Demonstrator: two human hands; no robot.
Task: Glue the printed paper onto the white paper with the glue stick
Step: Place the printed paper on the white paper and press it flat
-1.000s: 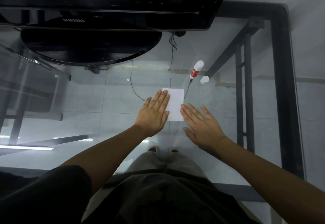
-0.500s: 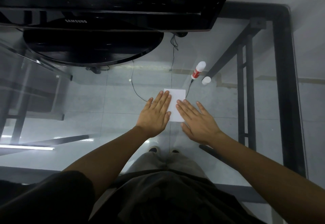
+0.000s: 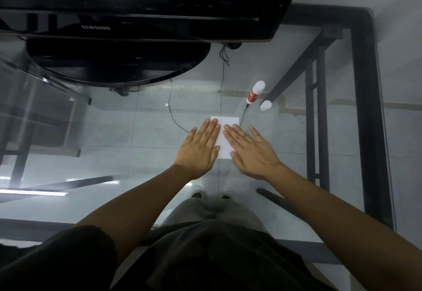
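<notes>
A small white paper lies flat on the glass table. My left hand rests palm down on its left part, fingers together. My right hand lies palm down over its right part, fingers slightly spread. Only a blank white face of the paper shows between and beyond my fingers; no print is visible. A red and white glue stick lies uncapped on the glass beyond the paper, to the right. Its white cap sits just beside it.
A black monitor with a round base stands at the back of the table. Thin cables run from it toward the paper. The black table frame borders the right side. My legs and shoes show through the glass.
My right hand has slid left and forward from beside the paper onto its right part. My left hand has stayed pressed on the left part.
</notes>
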